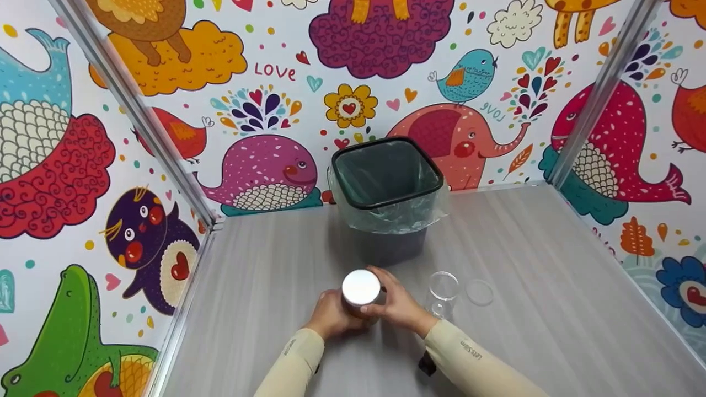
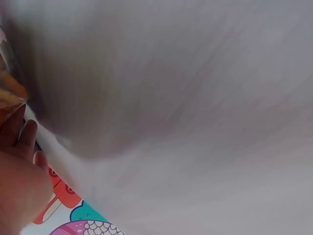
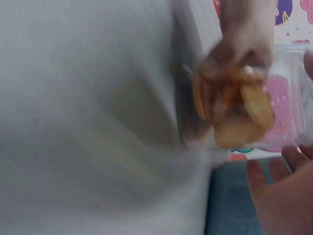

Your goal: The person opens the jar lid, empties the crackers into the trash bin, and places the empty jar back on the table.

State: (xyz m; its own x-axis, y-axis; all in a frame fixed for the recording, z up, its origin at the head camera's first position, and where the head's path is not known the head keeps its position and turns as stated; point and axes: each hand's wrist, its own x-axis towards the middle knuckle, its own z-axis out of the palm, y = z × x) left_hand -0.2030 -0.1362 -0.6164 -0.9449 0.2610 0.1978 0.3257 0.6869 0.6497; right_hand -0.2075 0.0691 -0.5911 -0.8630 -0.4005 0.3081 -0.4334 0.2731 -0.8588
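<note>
A clear jar [image 3: 286, 98] with a white lid [image 1: 361, 286] stands upright between both hands. Orange-brown pieces [image 3: 239, 110], of a kind I cannot make out, fill its lower part. My left hand [image 1: 335, 315] grips the jar low down, its fingers wrapped round the side. Around the upper part, near the lid, my right hand [image 1: 398, 302] curls its thumb and fingers; whether they touch the lid or the wall just under it is hard to tell. At the edge of the left wrist view, part of the left hand [image 2: 22, 181] shows beside the orange contents.
An empty clear container [image 1: 444, 289] stands right of my right hand, with a clear round disc [image 1: 480, 293] flat beside it. Behind the jar is a dark bin [image 1: 391, 245] lined with a clear bag. Patterned walls border the grey table [image 1: 265, 264].
</note>
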